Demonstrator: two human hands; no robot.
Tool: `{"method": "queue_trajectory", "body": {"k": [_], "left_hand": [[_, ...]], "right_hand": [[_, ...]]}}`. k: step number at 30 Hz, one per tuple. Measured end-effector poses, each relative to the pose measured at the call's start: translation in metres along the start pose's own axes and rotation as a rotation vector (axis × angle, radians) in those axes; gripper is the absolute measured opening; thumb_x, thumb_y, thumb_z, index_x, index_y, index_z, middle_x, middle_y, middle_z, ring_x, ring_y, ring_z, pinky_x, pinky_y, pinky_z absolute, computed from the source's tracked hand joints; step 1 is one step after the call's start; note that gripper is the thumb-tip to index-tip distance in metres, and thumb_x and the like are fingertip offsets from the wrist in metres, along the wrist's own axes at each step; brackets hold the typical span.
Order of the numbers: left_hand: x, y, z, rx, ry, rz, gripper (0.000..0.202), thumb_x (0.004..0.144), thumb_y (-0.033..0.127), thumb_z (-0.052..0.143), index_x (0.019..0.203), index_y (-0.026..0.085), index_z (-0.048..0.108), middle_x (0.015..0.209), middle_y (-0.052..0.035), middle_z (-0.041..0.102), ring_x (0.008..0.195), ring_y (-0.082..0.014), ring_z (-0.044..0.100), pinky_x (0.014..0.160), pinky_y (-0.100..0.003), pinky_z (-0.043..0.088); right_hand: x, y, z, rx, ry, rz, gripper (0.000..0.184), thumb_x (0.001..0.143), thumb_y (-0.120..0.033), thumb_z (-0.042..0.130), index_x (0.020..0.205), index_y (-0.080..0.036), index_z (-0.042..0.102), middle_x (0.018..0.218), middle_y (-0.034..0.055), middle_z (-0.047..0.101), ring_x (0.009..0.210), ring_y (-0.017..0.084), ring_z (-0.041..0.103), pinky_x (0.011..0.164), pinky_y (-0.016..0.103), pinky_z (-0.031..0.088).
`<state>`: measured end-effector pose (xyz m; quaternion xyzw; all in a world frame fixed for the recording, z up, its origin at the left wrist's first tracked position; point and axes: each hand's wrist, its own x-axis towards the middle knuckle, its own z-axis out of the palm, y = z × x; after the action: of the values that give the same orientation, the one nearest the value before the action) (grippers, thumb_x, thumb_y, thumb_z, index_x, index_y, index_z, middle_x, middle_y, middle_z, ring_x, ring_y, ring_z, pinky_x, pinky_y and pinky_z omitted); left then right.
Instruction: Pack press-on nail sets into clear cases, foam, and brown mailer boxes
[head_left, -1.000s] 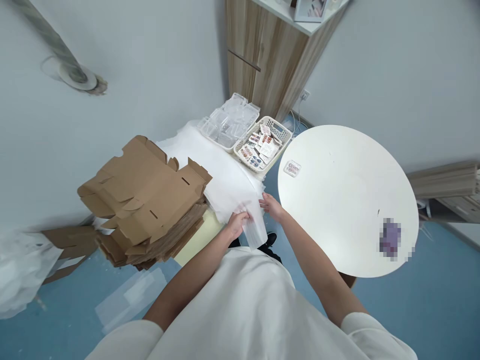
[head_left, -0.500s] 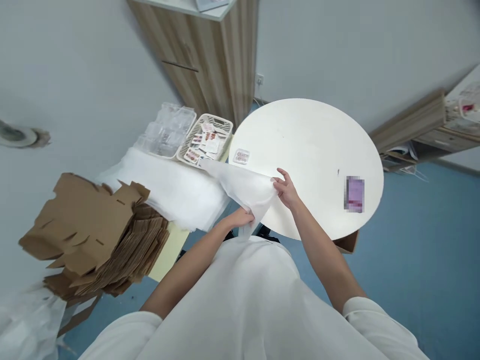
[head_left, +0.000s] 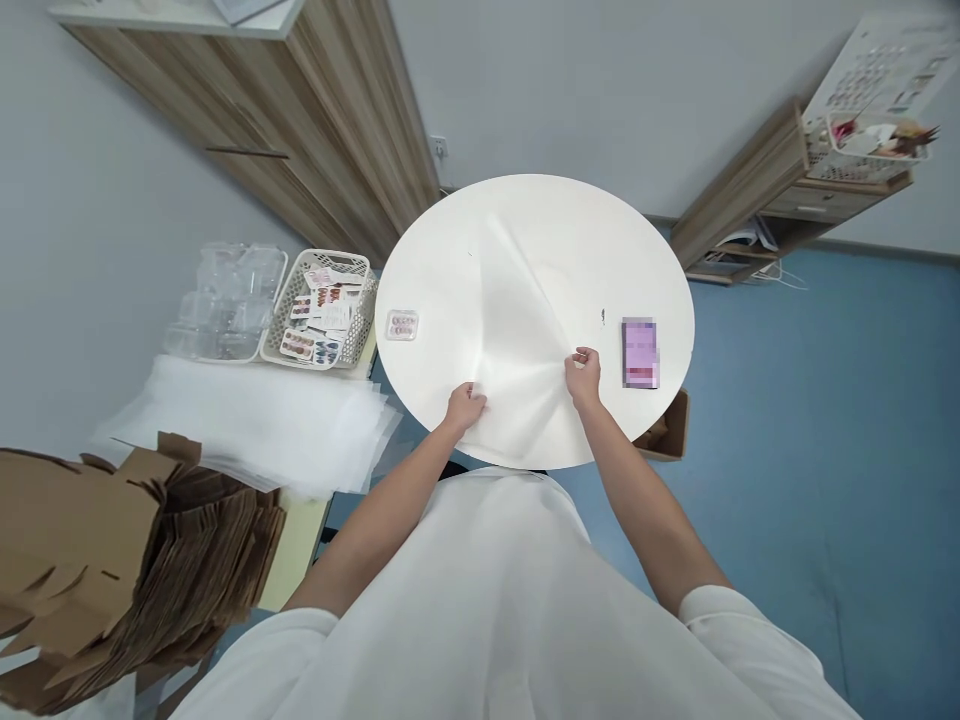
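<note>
1. the white sheet (head_left: 517, 335) has moved onto the round counter (head_left: 431, 260).
2. left hand (head_left: 465, 407) and right hand (head_left: 583, 376) pinch its sides; its far edge is hard to see.
3. pull gently, keep it flat.

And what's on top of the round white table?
A thin white sheet, with the left hand and right hand at its edges; a small clear case; and a pixelated purple item. Whatever is under the sheet cannot be seen.
</note>
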<state>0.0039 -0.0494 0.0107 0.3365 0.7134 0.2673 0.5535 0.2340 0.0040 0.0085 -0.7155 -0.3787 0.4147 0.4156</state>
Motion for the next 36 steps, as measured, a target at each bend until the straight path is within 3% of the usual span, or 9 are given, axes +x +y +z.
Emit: {"method": "queue_trajectory", "body": {"k": [3,6,10,13,16,22,29,32,36], "left_hand": [[0.002,0.001,0.005,0.056,0.089,-0.017,0.028,0.065,0.019,0.056,0.092,0.016,0.056,0.083,-0.0055,0.060,0.055,-0.0117,0.057,0.054,-0.025,0.042],[0.006,0.003,0.009,0.113,0.121,-0.008,0.032,0.067,0.019,0.054,0.099,0.016,0.054,0.090,-0.0078,0.060,0.059,-0.0128,0.058,0.060,-0.027,0.044],[0.013,0.004,0.012,0.264,0.141,0.059,0.042,0.069,0.022,0.054,0.110,0.015,0.049,0.102,-0.0119,0.058,0.081,-0.0197,0.059,0.073,-0.032,0.044],[0.014,0.003,0.013,0.429,0.155,0.204,0.061,0.069,0.024,0.056,0.124,0.012,0.035,0.117,-0.0166,0.049,0.105,-0.0250,0.049,0.086,-0.036,0.039],[0.008,0.001,0.011,0.631,0.163,0.433,0.072,0.069,0.026,0.056,0.132,0.013,0.023,0.132,-0.0167,0.034,0.121,-0.0278,0.033,0.095,-0.041,0.031],[0.004,-0.004,0.002,0.968,-0.079,0.608,0.047,0.077,0.028,0.047,0.124,0.023,0.040,0.139,-0.0099,0.028,0.127,-0.0303,0.022,0.098,-0.047,0.021],[0.007,-0.008,-0.006,0.822,-0.172,0.670,0.044,0.076,0.029,0.050,0.120,0.025,0.045,0.139,-0.0104,0.028,0.127,-0.0324,0.023,0.098,-0.048,0.020],[0.011,-0.009,-0.021,0.736,-0.143,0.691,0.047,0.077,0.034,0.049,0.123,0.024,0.042,0.140,-0.0106,0.026,0.127,-0.0315,0.022,0.099,-0.047,0.019],[0.029,-0.006,-0.063,0.634,0.070,0.580,0.055,0.078,0.038,0.047,0.129,0.022,0.032,0.142,-0.0114,0.019,0.128,-0.0307,0.018,0.101,-0.048,0.017]], "right_hand": [[-0.005,0.011,-0.002,-0.084,-0.043,-0.015,0.053,0.071,-0.037,0.050,0.118,-0.022,0.032,0.113,0.0101,0.045,0.080,0.016,0.054,0.070,0.034,0.047],[-0.023,0.019,-0.003,-0.316,-0.051,-0.224,0.059,0.071,-0.035,0.052,0.124,-0.018,0.031,0.125,0.0152,0.038,0.109,0.025,0.043,0.091,0.042,0.036],[-0.054,0.031,0.000,-0.640,-0.359,-0.501,0.056,0.074,-0.033,0.051,0.126,-0.020,0.034,0.135,0.0121,0.031,0.126,0.027,0.024,0.101,0.047,0.020],[-0.069,0.039,0.002,-0.783,-0.469,-0.529,0.052,0.077,-0.031,0.048,0.126,-0.021,0.035,0.139,0.0106,0.028,0.129,0.027,0.019,0.102,0.049,0.015],[-0.069,0.042,0.002,-0.834,-0.475,-0.525,0.051,0.078,-0.031,0.048,0.126,-0.020,0.035,0.140,0.0114,0.027,0.130,0.027,0.019,0.102,0.050,0.012],[-0.059,0.035,-0.003,-0.854,-0.470,-0.532,0.051,0.076,-0.032,0.050,0.124,-0.019,0.038,0.140,0.0122,0.026,0.130,0.028,0.019,0.101,0.050,0.012],[-0.065,0.027,0.001,-0.917,-0.390,-0.477,0.055,0.076,-0.033,0.049,0.127,-0.019,0.033,0.142,0.0121,0.021,0.130,0.028,0.017,0.100,0.049,0.015],[-0.071,0.019,0.019,-0.899,-0.266,-0.459,0.062,0.076,-0.036,0.047,0.131,-0.015,0.027,0.143,0.0145,0.016,0.131,0.029,0.014,0.099,0.049,0.019],[-0.074,0.001,0.065,-0.807,-0.285,-0.484,0.059,0.077,-0.034,0.044,0.131,-0.015,0.026,0.141,0.0138,0.020,0.130,0.027,0.017,0.099,0.048,0.023]]}}
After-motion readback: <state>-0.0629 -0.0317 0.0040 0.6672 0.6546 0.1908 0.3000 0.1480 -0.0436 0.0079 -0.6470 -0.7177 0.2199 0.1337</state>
